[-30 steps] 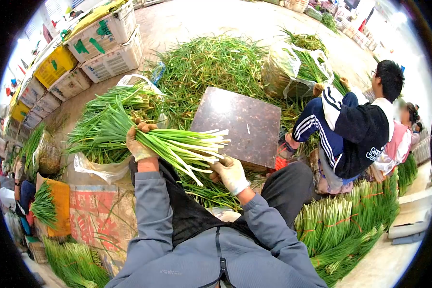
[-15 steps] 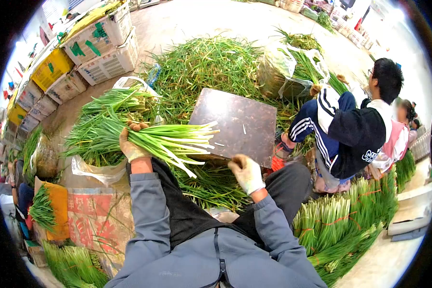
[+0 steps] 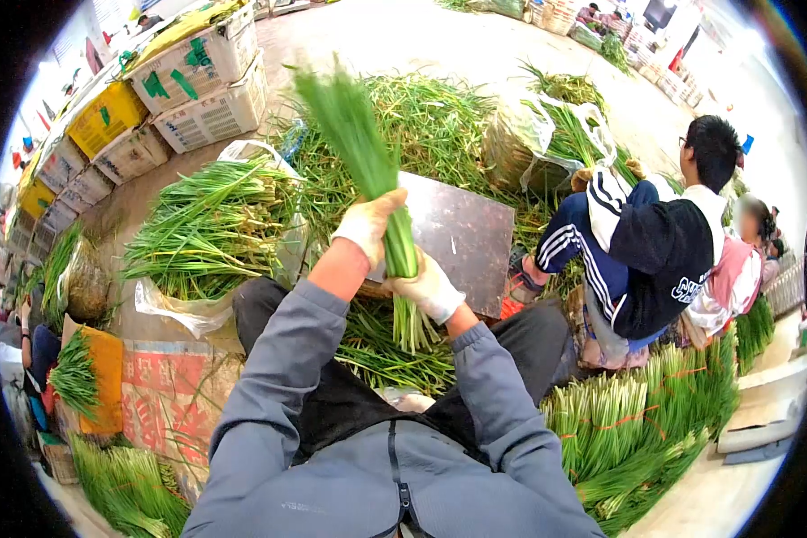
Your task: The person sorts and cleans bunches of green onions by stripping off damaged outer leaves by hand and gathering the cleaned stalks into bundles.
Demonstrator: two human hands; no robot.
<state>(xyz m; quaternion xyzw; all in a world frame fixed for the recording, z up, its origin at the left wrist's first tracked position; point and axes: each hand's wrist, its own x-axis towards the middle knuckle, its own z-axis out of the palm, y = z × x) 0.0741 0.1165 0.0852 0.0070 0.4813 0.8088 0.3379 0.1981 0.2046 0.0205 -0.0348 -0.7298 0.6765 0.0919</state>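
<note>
A bunch of garlic chives (image 3: pixel 350 134) stands nearly upright before me, leaf tips up and pale stem ends down between my knees; its top is blurred by motion. My left hand (image 3: pixel 365 229), in a whitish work glove, is closed around the middle of the bunch. Just below, my right hand (image 3: pixel 429 289), gloved too, is wrapped round the lower stems. Behind both hands lies a dark, speckled board (image 3: pixel 462 229), partly covered by them. A loose pile of chives (image 3: pixel 211 224) rests on plastic to the left.
Beyond the board spreads a heap of loose leaves (image 3: pixel 439 117). Tied bundles (image 3: pixel 619 403) stand at my right, beside a seated person (image 3: pixel 655 251) in a dark top. Stacked crates (image 3: pixel 202 99) line the left, and a printed sheet (image 3: pixel 166 386) covers floor there.
The bunch has swung from lying sideways in my left hand to nearly upright in front of me. My right hand, earlier apart from it, has come in and gripped the stems.
</note>
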